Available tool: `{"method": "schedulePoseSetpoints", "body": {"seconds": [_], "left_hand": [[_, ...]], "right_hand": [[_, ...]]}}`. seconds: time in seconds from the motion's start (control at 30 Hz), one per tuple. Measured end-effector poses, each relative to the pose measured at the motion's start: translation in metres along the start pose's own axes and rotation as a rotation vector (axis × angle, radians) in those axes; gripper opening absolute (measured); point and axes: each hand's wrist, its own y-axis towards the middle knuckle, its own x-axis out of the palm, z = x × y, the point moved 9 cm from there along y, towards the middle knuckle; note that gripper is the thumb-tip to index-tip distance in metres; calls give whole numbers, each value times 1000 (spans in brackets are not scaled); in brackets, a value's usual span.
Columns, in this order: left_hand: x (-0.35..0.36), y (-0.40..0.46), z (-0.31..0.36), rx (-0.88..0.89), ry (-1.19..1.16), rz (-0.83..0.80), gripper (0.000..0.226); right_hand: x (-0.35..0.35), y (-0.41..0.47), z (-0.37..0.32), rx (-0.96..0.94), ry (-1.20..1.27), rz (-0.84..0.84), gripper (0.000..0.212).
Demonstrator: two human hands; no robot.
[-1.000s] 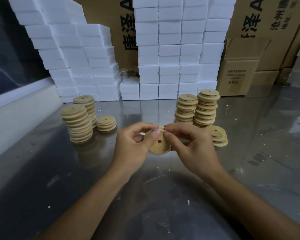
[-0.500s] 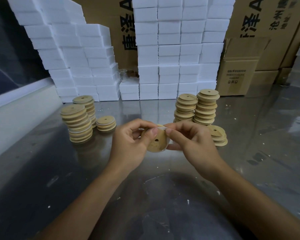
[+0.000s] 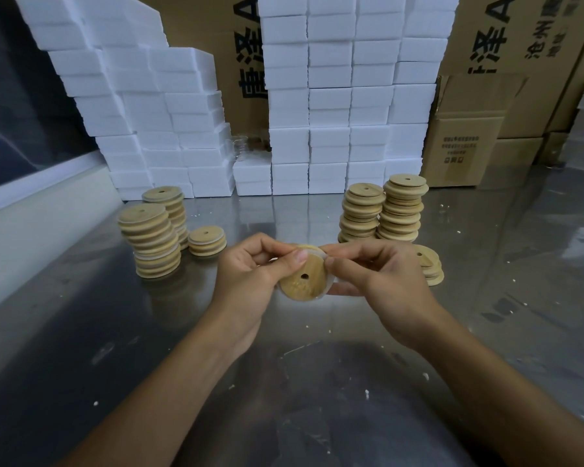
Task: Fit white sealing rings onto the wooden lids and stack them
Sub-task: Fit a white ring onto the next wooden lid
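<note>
Centrally, both hands hold one wooden lid above the surface, its flat face with the small centre hole turned toward the camera. Left hand: fingers curled behind the lid, thumb pressed on its upper edge. Right hand: fingertips pinching the white sealing ring, which shows along the lid's right rim; whether it is fully seated cannot be told.

Progress, as a judgement: fitting of this lid is under way; stacking it is left.

- Left stacks: two tall piles and one short pile, pale bands visible between lids, so probably the finished ones.
- Right stacks: two tall piles plus a low leaning pile just behind the right hand; no rings visible, so probably still to do.

Containers: white foam boxes stacked along the back, all closed, contents not visible. Cardboard cartons behind and to the right; one has raised flaps, inside hidden.
</note>
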Motion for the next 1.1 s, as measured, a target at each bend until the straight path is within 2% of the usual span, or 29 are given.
{"method": "schedulePoseSetpoints", "body": {"seconds": [0.4,0.5,0.57,0.63,0.7,0.77,0.87,1.1], "left_hand": [[-1,1,-9,-68,-199,47,18],[-3,3,-10,-52,-95,40,17],[-6,4,-3,67,155,42,19],[-1,3,7,217,394,22,27],[5,0,10,279,486,4,31],[7,-1,11,303,500,6,32],[5,-1,13,299,442,25,31],[4,-1,11,227,340,21,24]], "right_hand": [[-1,1,10,74,13,3,4],[-2,2,13,94,65,13,7],[-6,3,12,46,-6,43,5],[-9,2,8,-55,-211,69,6],[-5,0,1,-193,-457,58,7],[-1,-3,-6,-310,-570,41,7],[1,-4,-12,-388,-581,40,9],[-4,2,-3,-269,-499,47,10]]}}
